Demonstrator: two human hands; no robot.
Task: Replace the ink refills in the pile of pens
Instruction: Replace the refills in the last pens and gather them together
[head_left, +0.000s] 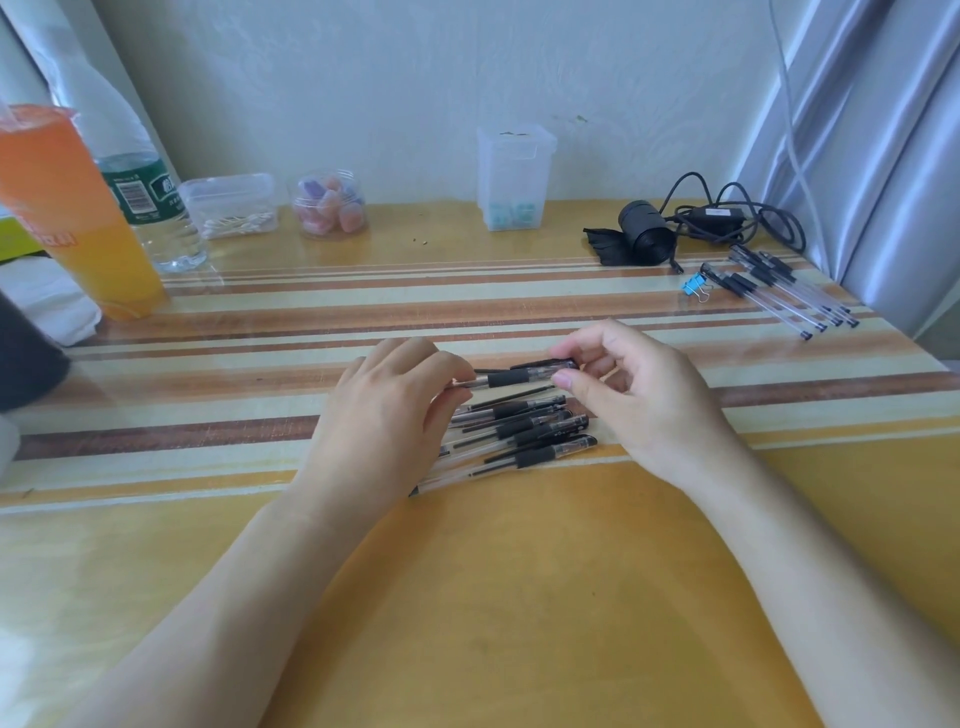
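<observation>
**One pen up, a pile still to go**

On the striped yellow table (519, 597), work on the refills appears to be in its early stages. At the far left corner stand an orange drink cup (67, 208), whose red lettering is too blurred to read, and a water bottle (145, 192) with a green label and barcode, its writing also illegible. Along the far edge sit a clear box of cotton swabs (231, 205) and a small jar of sweets (330, 202).

Near the table's middle, the left hand (384, 410) has its fingers curled and pinching the tip end of a single pen (519, 376), held level just above the pile of pens (519, 436). The pile lies fanned out on the table between the two wrists. The right hand (639, 395) pinches the pen's other end between thumb and forefinger, the remaining fingers loosely curled.

The step in hand looks like opening this pen. The next move probably calls for a firm counter-twist or pull, then drawing the refill straight out.

Towards the far right corner are a black roll (647, 234), a blue binder clip (693, 286) and a separate row of pens (779, 291).
</observation>
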